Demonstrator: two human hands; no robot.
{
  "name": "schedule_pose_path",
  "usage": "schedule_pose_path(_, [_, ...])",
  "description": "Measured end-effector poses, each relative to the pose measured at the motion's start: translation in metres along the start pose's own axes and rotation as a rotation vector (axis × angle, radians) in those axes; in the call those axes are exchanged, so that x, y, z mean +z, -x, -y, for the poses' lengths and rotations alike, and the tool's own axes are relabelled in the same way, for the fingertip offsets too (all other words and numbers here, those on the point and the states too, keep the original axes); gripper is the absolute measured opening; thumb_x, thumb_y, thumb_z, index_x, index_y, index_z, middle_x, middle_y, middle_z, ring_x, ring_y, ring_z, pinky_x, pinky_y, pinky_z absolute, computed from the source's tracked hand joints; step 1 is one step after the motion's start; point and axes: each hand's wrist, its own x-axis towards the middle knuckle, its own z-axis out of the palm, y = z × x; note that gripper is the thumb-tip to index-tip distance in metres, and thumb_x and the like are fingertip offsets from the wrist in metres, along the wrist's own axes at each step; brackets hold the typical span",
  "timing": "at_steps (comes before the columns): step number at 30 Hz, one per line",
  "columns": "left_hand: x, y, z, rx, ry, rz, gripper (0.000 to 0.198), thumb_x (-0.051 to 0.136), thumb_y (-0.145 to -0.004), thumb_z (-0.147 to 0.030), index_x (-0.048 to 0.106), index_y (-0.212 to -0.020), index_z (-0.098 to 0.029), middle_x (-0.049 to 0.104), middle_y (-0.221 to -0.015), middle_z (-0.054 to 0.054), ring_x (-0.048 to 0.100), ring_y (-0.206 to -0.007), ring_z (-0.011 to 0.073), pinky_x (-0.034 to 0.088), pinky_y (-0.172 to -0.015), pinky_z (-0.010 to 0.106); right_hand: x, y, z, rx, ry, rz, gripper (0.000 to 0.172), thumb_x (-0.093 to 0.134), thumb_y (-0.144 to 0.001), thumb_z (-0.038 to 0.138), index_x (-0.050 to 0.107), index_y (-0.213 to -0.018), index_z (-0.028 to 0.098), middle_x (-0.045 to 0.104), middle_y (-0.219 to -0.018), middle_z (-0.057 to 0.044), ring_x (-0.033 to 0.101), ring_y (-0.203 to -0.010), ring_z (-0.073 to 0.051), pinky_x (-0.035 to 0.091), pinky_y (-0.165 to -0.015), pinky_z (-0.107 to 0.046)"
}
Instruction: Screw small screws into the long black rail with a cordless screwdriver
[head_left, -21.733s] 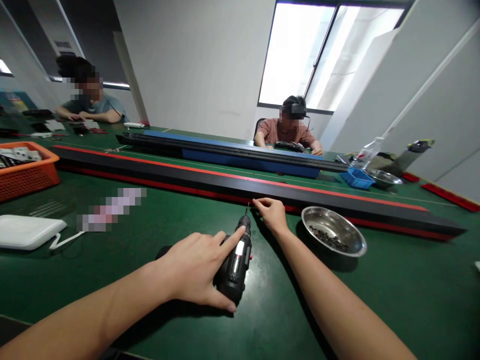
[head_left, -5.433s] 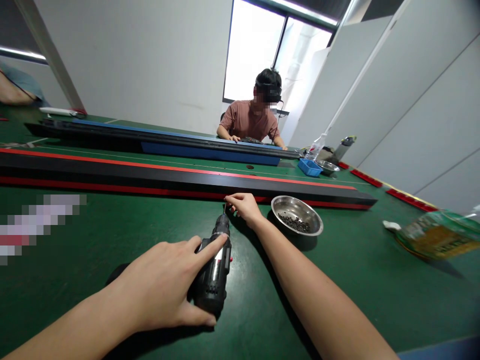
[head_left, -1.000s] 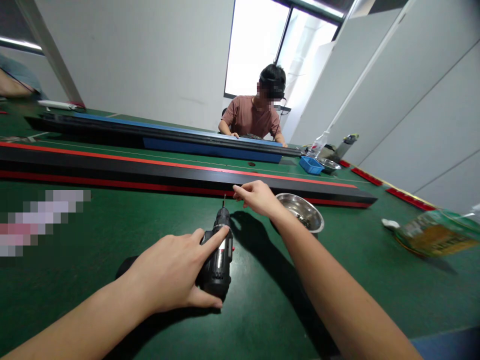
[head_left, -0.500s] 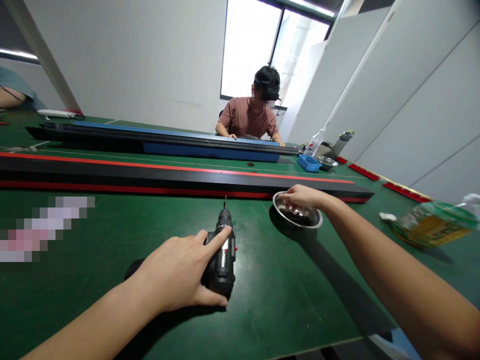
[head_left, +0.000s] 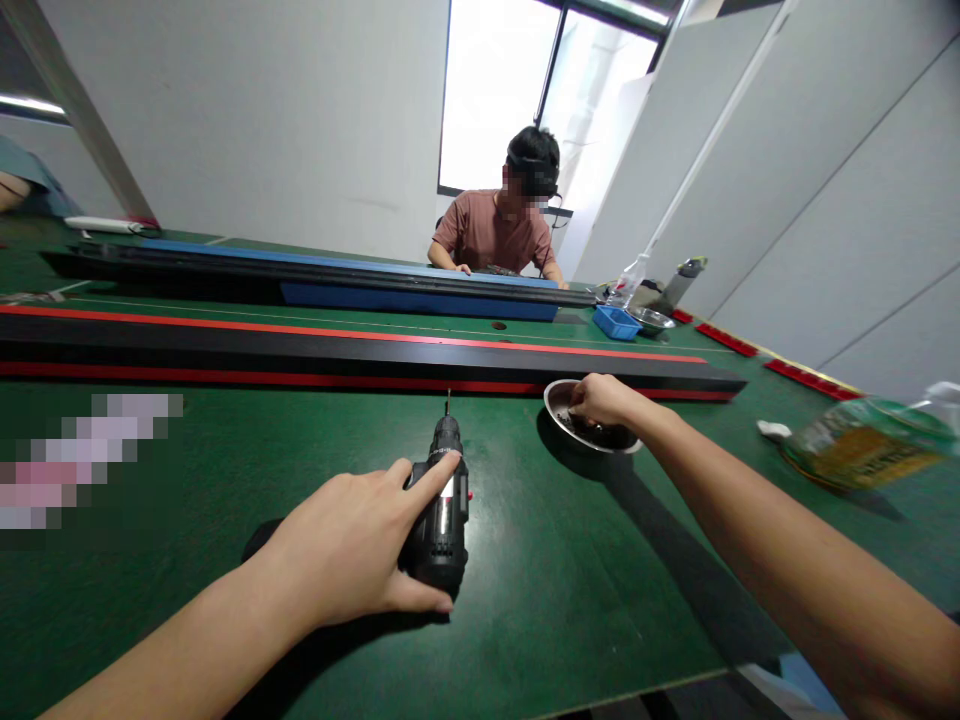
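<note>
My left hand [head_left: 352, 545] is wrapped over a black cordless drill [head_left: 442, 520] that lies on its side on the green table. The drill's bit points away from me, toward a long black bar with red edges [head_left: 375, 355]. My right hand [head_left: 604, 400] reaches into a round metal bowl [head_left: 556, 410] holding small dark pieces, perhaps screws. Its fingers are bent together down among the pieces. Whether a piece is pinched between the fingertips is hidden.
Behind the black bar lies a long stack of dark and blue bars [head_left: 337, 275]. A co-worker [head_left: 495, 230] sits beyond it. A blue bin [head_left: 616, 322] and another metal bowl [head_left: 652, 320] stand at back right. A green-lidded plastic jar [head_left: 870, 442] is at far right.
My right hand has moved deeper into the bowl and a little to the right, its fingers curling more. My left hand keeps its hold on the drill.
</note>
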Motion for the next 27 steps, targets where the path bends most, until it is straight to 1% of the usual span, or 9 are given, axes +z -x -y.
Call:
schedule_pose_path(3, [0.000, 0.000, 0.000, 0.001, 0.008, 0.008, 0.125, 0.068, -0.069, -0.085, 0.013, -0.168, -0.032, 0.067, -0.129, 0.017, 0.075, -0.095, 0.0438, 0.060, -0.080, 0.056, 0.000, 0.001, 0.001, 0.004, 0.016, 0.007, 0.017, 0.069, -0.084, 0.012, 0.082, -0.094, 0.014, 0.073, -0.067, -0.009, 0.066, -0.057, -0.017, 0.043, -0.055, -0.024])
schedule_pose_path(6, [-0.003, 0.000, -0.001, 0.005, 0.014, 0.030, 0.123, 0.068, -0.071, -0.083, 0.013, -0.168, -0.030, 0.067, -0.129, 0.017, 0.075, -0.095, 0.0437, 0.061, -0.080, 0.057, -0.007, 0.005, 0.007, -0.048, -0.003, -0.090, 0.011, 0.072, -0.081, 0.013, 0.082, -0.086, 0.014, 0.076, -0.075, -0.010, 0.069, -0.067, -0.019, 0.044, -0.059, -0.024])
schedule_pose_path(9, [0.000, 0.000, 0.000, 0.013, 0.010, 0.003, 0.125, 0.068, -0.069, -0.084, 0.012, -0.168, -0.031, 0.068, -0.127, 0.017, 0.075, -0.094, 0.0434, 0.061, -0.080, 0.057, -0.014, 0.012, 0.026, -0.137, -0.188, -0.195, 0.009, 0.071, -0.084, 0.017, 0.079, -0.085, 0.013, 0.077, -0.079, -0.010, 0.069, -0.070, -0.018, 0.045, -0.060, -0.024])
schedule_pose_path(12, [0.004, 0.000, 0.001, 0.011, 0.000, -0.020, 0.126, 0.068, -0.068, -0.084, 0.012, -0.168, -0.032, 0.068, -0.126, 0.016, 0.075, -0.092, 0.0437, 0.061, -0.079, 0.058, -0.010, 0.021, 0.061, -0.281, -0.454, -0.187, 0.011, 0.066, -0.089, 0.017, 0.076, -0.085, 0.012, 0.076, -0.077, -0.008, 0.067, -0.063, -0.015, 0.046, -0.058, -0.022])
schedule_pose_path(15, [0.003, 0.000, 0.001, 0.004, 0.015, 0.003, 0.123, 0.069, -0.070, -0.082, 0.012, -0.168, -0.033, 0.068, -0.129, 0.016, 0.075, -0.095, 0.0435, 0.061, -0.082, 0.058, 0.008, 0.024, 0.104, -0.434, -0.631, -0.173, 0.013, 0.065, -0.092, 0.017, 0.074, -0.083, 0.013, 0.076, -0.079, -0.007, 0.067, -0.060, -0.013, 0.046, -0.058, -0.021])
schedule_pose_path(17, [0.001, 0.001, 0.000, 0.002, 0.024, 0.022, 0.122, 0.070, -0.071, -0.080, 0.013, -0.168, -0.033, 0.068, -0.131, 0.016, 0.075, -0.096, 0.0429, 0.060, -0.084, 0.057, 0.026, 0.020, 0.129, -0.460, -0.706, -0.193, 0.014, 0.065, -0.093, 0.020, 0.074, -0.085, 0.014, 0.077, -0.080, -0.007, 0.068, -0.060, -0.013, 0.047, -0.058, -0.022])
schedule_pose_path(19, [0.000, 0.001, 0.000, 0.006, 0.028, 0.026, 0.124, 0.072, -0.070, -0.079, 0.014, -0.168, -0.032, 0.067, -0.131, 0.016, 0.075, -0.097, 0.0424, 0.060, -0.086, 0.057, 0.046, 0.011, 0.148, -0.431, -0.743, -0.265, 0.012, 0.066, -0.092, 0.020, 0.076, -0.087, 0.014, 0.078, -0.083, -0.007, 0.069, -0.062, -0.014, 0.050, -0.062, -0.023])
schedule_pose_path(23, [0.006, 0.001, 0.002, 0.007, 0.031, -0.010, 0.129, 0.075, -0.064, -0.080, 0.014, -0.168, -0.034, 0.068, -0.129, 0.015, 0.074, -0.097, 0.0415, 0.061, -0.086, 0.056, 0.085, -0.014, 0.163, -0.323, -0.857, -0.383, 0.013, 0.068, -0.091, 0.022, 0.079, -0.088, 0.016, 0.080, -0.087, -0.008, 0.073, -0.072, -0.018, 0.054, -0.068, -0.026])
schedule_pose_path(27, [0.011, 0.001, 0.003, 0.005, 0.040, -0.008, 0.129, 0.076, -0.063, -0.080, 0.016, -0.168, -0.034, 0.068, -0.128, 0.014, 0.074, -0.097, 0.0406, 0.061, -0.086, 0.056, 0.104, -0.026, 0.160, -0.316, -0.964, -0.421, 0.020, 0.065, -0.094, 0.029, 0.080, -0.096, 0.017, 0.081, -0.088, -0.008, 0.074, -0.069, -0.019, 0.056, -0.068, -0.027])
